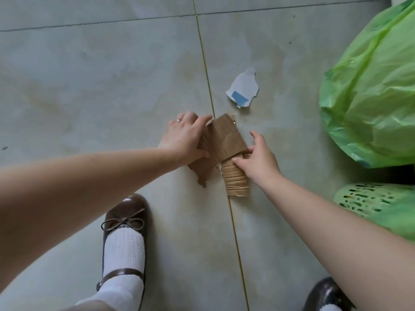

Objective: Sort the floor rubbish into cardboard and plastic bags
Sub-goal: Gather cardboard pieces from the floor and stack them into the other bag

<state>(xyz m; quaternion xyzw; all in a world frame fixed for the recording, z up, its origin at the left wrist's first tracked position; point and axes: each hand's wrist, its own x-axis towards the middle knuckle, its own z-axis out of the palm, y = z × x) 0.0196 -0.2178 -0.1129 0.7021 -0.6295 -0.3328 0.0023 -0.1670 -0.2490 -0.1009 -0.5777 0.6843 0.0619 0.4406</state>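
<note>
Gathering cardboard scraps (221,142) off the floor
Left hand (183,140) fingers clamped on them, right hand (258,158) pinching their near end; green bag (370,90) lies rightward

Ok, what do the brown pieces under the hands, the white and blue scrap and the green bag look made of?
Brown pieces: corrugated cardboard, matte, with ribbed flutes and torn edges. White and blue scrap: probably thin card or paper, ragged torn outline, flat finish; coated or not is unclear. Green bag: thin plastic film, translucent, glossy creases.
</note>
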